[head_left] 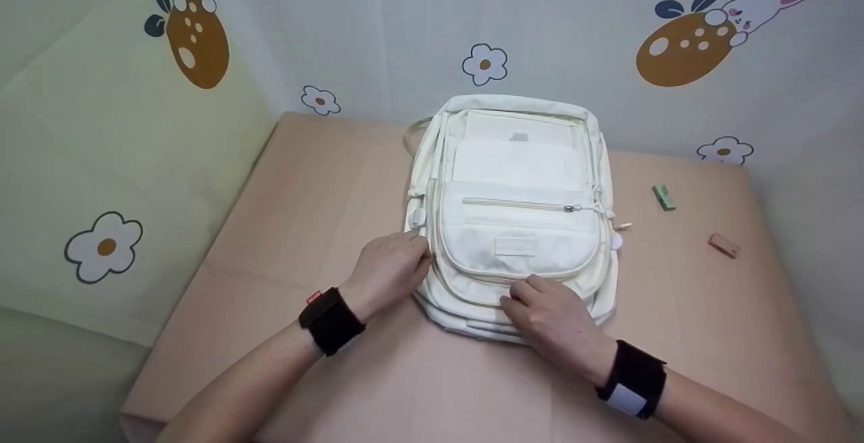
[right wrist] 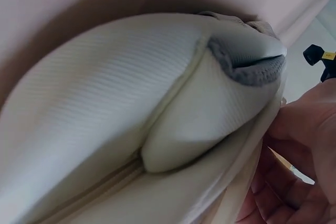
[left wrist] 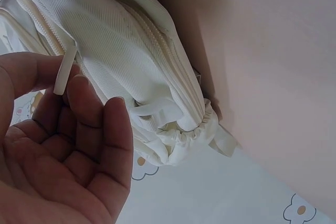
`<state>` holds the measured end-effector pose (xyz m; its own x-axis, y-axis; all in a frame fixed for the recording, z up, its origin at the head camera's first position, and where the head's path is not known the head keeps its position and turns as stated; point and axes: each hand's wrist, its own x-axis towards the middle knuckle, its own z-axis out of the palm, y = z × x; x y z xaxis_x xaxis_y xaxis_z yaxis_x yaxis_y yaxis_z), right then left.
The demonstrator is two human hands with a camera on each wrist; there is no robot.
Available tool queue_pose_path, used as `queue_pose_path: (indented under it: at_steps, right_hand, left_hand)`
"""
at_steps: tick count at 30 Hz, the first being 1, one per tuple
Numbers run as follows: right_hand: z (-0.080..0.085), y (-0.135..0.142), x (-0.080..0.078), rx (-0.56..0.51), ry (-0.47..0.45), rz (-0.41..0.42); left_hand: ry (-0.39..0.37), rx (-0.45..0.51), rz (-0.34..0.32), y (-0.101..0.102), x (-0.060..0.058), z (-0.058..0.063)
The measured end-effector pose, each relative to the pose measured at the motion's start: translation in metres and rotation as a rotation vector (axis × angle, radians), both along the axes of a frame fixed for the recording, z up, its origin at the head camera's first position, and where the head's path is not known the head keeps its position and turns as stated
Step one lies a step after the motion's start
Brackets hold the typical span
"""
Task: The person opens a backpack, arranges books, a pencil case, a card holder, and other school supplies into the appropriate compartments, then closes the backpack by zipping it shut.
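A white backpack (head_left: 516, 227) lies on its back with its front pockets facing up. My left hand (head_left: 391, 269) is at its left side. In the left wrist view, the thumb and index finger of that hand (left wrist: 68, 145) pinch a pale zipper pull (left wrist: 64, 72) beside a line of zipper teeth. My right hand (head_left: 553, 318) is at the bottom of the front pocket. In the right wrist view, this hand's thumb and fingers (right wrist: 304, 135) grip the edge of the backpack fabric (right wrist: 210, 114); its fingertips are partly hidden behind the cloth.
The backpack rests on a table with a beige cover (head_left: 290, 206). To its right lie a small green block (head_left: 663, 198) and a small reddish block (head_left: 724, 246). Patterned cloth (head_left: 412, 31) hangs behind and at the sides.
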<state>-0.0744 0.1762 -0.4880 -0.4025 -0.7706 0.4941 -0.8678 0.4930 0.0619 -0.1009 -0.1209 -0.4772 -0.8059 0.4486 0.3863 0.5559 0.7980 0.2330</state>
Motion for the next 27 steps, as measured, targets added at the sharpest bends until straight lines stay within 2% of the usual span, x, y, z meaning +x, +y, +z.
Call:
queue_pose_path:
  at_steps: [10,18,27]
  right_hand:
    - [-0.005,0.033,-0.003,-0.07,0.035,-0.002]
    - [-0.007,0.038,-0.001,-0.078,0.025,-0.039]
    - [-0.006,0.038,0.001,0.005,-0.003,-0.062]
  left_hand:
    - [-0.03,-0.01,0.011,0.001,-0.001,0.0]
    - [-0.042,-0.011,0.017,0.001,-0.001,0.001]
    - [-0.052,-0.033,0.023,0.001,-0.001,0.002]
